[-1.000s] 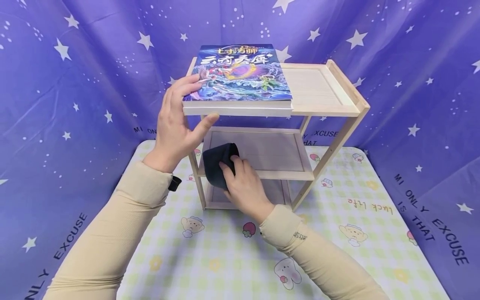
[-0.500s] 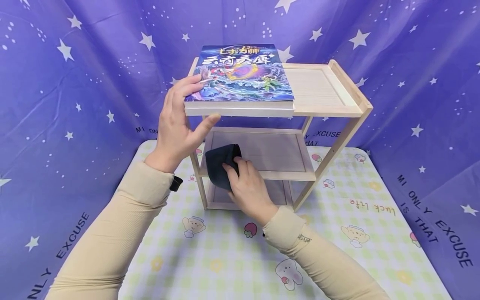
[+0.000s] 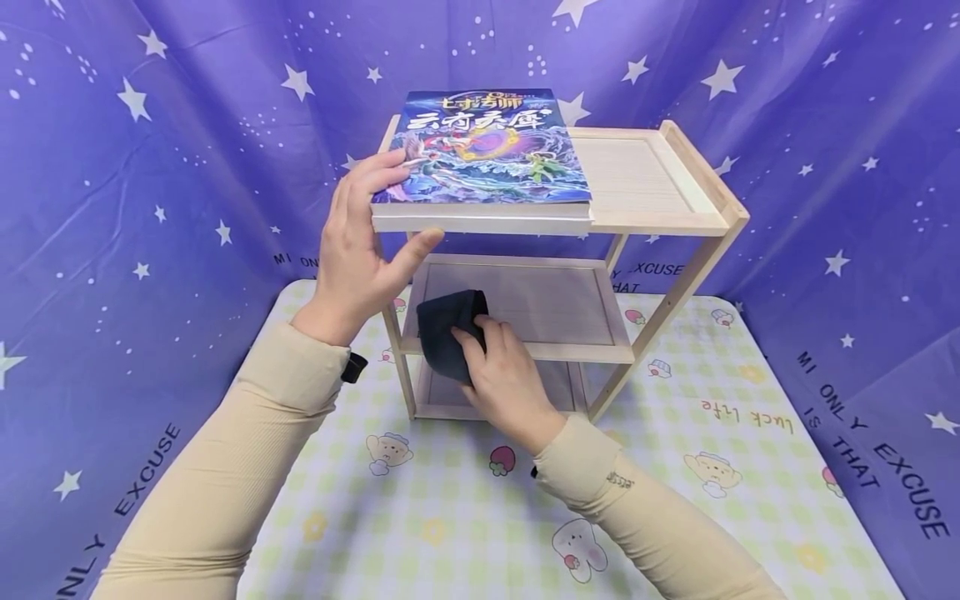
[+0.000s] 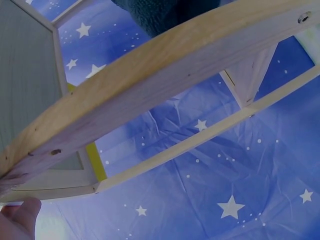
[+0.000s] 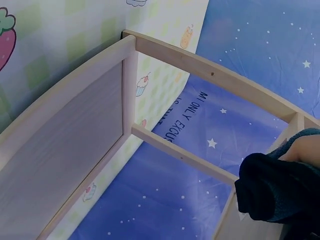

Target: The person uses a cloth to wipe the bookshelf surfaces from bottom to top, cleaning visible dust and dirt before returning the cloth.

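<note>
A three-tier wooden shelf rack (image 3: 648,342) stands upright in the middle of the head view. My left hand (image 3: 356,258) holds its upper left corner, fingers over the left edge of a book (image 3: 487,158) and thumb stretched along the front below it. The left wrist view shows that thumb (image 4: 26,215) at a corner of the wooden frame. Lower down, my right hand (image 3: 510,375) grips a dark teal, fuzzy cloth (image 3: 446,333) at the left front of the middle shelf (image 3: 547,304). That cloth (image 5: 267,190) appears bunched in the right wrist view, mostly hiding the fingers.
The thick book lies flat on the left part of the top shelf (image 3: 637,179), its pages facing me. Beneath the rack spreads a checked tablecloth (image 3: 420,542) with cartoon prints. Purple star-patterned curtains (image 3: 225,108) enclose the back and both sides.
The head view has shifted slightly, so the rack appears a little farther right. The cloth and my right hand have moved slightly right; my left hand keeps its place on the rack.
</note>
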### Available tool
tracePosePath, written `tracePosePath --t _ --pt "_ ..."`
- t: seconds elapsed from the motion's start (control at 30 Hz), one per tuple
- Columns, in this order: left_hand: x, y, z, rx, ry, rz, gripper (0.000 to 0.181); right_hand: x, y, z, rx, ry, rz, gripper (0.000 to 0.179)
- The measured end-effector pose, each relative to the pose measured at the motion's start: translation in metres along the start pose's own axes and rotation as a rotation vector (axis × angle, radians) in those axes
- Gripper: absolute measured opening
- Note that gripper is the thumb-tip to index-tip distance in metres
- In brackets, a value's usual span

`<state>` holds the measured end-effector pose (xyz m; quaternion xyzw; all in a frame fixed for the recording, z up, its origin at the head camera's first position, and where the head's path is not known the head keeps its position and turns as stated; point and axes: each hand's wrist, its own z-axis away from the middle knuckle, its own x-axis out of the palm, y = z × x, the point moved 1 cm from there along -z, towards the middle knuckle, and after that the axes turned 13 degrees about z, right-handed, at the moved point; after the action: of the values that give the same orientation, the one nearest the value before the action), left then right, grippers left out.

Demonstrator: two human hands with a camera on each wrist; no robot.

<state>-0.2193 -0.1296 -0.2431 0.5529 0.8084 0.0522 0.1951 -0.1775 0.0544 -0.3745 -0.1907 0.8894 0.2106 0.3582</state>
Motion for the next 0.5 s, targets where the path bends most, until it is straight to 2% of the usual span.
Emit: tracePosePath --t 0.3,0.5 --pt "-0.001 -0.001 0.0 0.011 0.01 0.006 0.067 -0.004 0.01 0.009 0.016 -0.008 -0.002 0.069" --pt "-0.001 -0.001 0.0 -0.003 0.016 0.004 0.067 -0.007 0.018 0.015 0.028 0.011 -0.001 0.069"
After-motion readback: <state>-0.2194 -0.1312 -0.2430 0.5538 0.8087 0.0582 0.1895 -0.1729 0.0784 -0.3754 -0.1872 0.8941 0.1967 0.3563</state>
